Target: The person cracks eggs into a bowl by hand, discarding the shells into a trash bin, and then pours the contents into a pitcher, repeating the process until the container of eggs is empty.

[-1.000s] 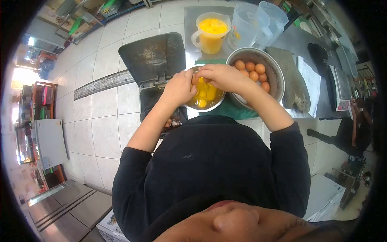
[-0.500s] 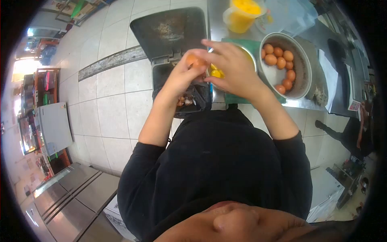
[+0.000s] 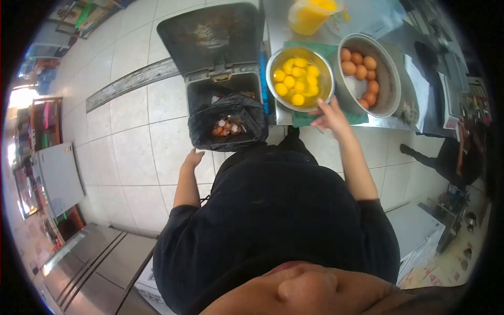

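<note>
My right hand (image 3: pixel 332 116) is open, its fingers apart, beside the near right rim of a metal bowl (image 3: pixel 269 94). Several raw egg yolks (image 3: pixel 298 84) lie in clear egg white in that bowl. At the near left corner of the waste bin (image 3: pixel 197 90) is my left hand (image 3: pixel 193 158); its fingers are mostly hidden, and no egg shows in it. Cracked eggshells (image 3: pixel 227 127) lie in the bin's black bag (image 3: pixel 252 110). To the right of the bowl, a deep metal pot (image 3: pixel 391 79) holds several whole brown eggs (image 3: pixel 362 72).
The bin's lid (image 3: pixel 210 37) stands raised. A green cloth (image 3: pixel 307 119) lies under the bowl on the steel table (image 3: pixel 401 122). Farther back is a plastic jug (image 3: pixel 307 21) of yellow contents. Another person's leg (image 3: pixel 420 155) shows at the right.
My left hand, which held a brown egg, has moved down and left to the bin without it. My right hand has drawn back toward me, uncovering the bowl. The view has shifted slightly.
</note>
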